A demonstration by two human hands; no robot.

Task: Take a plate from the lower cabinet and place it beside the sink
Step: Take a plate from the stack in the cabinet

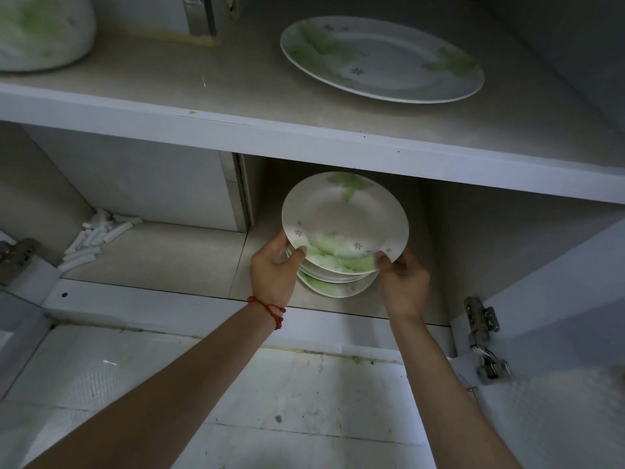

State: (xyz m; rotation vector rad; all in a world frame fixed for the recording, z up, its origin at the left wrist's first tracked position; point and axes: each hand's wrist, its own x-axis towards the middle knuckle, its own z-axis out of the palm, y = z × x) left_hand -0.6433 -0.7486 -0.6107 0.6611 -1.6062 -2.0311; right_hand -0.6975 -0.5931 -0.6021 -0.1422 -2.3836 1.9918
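A white plate with green leaf print [343,218] is tilted up above a stack of matching plates [338,282] on the bottom shelf of the open lower cabinet. My left hand [274,269], a red string at its wrist, grips the plate's near-left rim with the thumb on top. My right hand [402,279] pinches the near-right rim. The stack's far side is hidden behind the lifted plate. The sink is out of view.
The middle shelf [304,130] juts out just above the plates, carrying a large oval platter [382,59] and a white bowl-like dish [40,32] at far left. White tubes [98,238] lie in the bottom-left corner. The open door with hinges [483,340] stands to the right. Tiled floor lies below.
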